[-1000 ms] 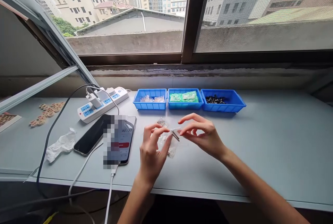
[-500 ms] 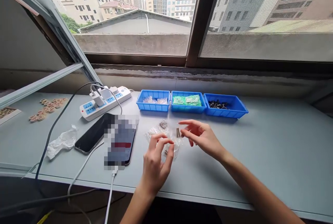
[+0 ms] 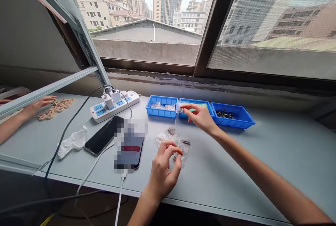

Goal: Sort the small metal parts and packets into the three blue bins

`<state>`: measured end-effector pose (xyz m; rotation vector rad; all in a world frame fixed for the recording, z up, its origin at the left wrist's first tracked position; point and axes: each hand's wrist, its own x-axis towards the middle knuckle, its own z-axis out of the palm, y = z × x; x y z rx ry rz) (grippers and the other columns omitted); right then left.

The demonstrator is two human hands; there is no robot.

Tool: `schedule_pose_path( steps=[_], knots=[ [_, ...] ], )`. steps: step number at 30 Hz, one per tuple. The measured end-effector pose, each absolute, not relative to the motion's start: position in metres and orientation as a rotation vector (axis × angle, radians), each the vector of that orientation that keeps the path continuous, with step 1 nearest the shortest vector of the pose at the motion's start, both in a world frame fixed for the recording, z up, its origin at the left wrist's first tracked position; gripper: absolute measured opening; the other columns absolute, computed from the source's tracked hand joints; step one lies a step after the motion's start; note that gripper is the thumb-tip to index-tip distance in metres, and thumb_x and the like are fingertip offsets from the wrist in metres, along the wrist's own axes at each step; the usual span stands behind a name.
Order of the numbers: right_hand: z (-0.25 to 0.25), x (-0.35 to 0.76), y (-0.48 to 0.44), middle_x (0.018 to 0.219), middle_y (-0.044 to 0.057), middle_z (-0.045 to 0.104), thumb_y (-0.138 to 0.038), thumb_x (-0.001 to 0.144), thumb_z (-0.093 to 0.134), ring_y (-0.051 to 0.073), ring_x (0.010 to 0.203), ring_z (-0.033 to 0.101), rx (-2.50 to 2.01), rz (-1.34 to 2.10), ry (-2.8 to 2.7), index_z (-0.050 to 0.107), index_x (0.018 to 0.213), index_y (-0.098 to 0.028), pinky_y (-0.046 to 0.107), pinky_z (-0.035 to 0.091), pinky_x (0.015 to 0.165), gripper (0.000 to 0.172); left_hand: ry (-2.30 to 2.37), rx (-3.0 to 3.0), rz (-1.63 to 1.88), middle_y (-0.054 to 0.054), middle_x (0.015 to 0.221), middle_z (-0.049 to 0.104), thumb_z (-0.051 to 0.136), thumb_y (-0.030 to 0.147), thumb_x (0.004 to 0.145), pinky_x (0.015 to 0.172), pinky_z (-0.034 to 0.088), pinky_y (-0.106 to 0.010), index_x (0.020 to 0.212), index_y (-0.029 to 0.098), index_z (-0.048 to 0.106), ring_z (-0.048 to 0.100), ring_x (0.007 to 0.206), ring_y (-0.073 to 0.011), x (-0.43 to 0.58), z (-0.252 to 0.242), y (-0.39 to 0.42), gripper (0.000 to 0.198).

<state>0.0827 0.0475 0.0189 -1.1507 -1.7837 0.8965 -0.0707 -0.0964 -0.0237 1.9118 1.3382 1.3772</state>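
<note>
My left hand (image 3: pixel 164 171) is low over the near side of some clear bags, its thumb and index fingertips close together in a pinch; whatever is between them is too small to tell. Small metal screws (image 3: pixel 186 142) lie at one clear bag (image 3: pixel 187 150), and another clear bag (image 3: pixel 162 137) with metal parts lies behind. Over the middle blue bin (image 3: pixel 210 108), my right hand (image 3: pixel 199 117) pinches a small clear packet (image 3: pixel 180 106). Green-printed packets in that bin are partly hidden by the hand.
The left blue bin (image 3: pixel 161 114) holds small packets, the right blue bin (image 3: pixel 243 122) black parts. A power strip (image 3: pixel 115 107), two phones, crumpled tissue (image 3: pixel 73 142) and cables lie to the left. Another person's hand (image 3: pixel 35 108) is beside wooden pieces (image 3: pixel 57 108) at far left.
My right hand has moved from the screws and bags away to the middle bin and now has a packet in its fingers. Another person's hand has appeared at far left. The view has shifted.
</note>
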Motion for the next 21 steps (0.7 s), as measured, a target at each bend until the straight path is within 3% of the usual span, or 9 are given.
schedule_pose_path(
  steps=[3,7,14,21],
  knots=[
    [0.031,0.070,0.070,0.099,0.007,0.074,-0.038,0.079,0.059,0.012,0.047,0.062,-1.173,0.903,-1.788,0.072,0.098,-0.018,0.027,0.049,0.049,0.030,1.329,1.916,1.396,-0.006,0.091,0.057,0.045,0.017,0.087,0.047,0.046,-0.019,0.084,0.020,0.059,0.057,0.065,-0.0112,-0.071,-0.024,-0.097,0.014],
    [0.034,0.072,0.075,0.092,0.008,0.075,-0.031,0.078,0.060,0.011,0.044,0.062,-1.246,0.870,-1.764,0.070,0.102,-0.015,0.028,0.051,0.057,0.030,1.326,1.904,1.421,-0.006,0.089,0.057,0.045,0.016,0.085,0.045,0.044,-0.019,0.082,0.019,0.059,0.057,0.065,-0.0111,-0.070,-0.023,-0.097,0.015],
    [0.017,0.106,0.027,0.083,0.000,0.076,-0.039,0.075,0.068,0.016,0.055,0.063,-1.404,0.617,-2.194,0.073,0.086,-0.026,0.027,0.044,0.052,0.018,1.293,1.924,1.450,-0.006,0.088,0.059,0.045,0.014,0.085,0.046,0.046,-0.019,0.084,0.019,0.059,0.060,0.070,-0.0127,-0.069,-0.023,-0.097,0.015],
    [-0.002,0.114,-0.004,0.094,0.000,0.074,-0.047,0.066,0.077,0.015,0.061,0.063,-1.461,0.582,-2.419,0.072,0.096,-0.027,0.026,0.040,0.054,0.037,1.291,1.950,1.429,-0.005,0.088,0.059,0.046,0.013,0.085,0.047,0.046,-0.019,0.085,0.020,0.059,0.060,0.071,-0.0126,-0.068,-0.022,-0.096,0.015]
  ],
)
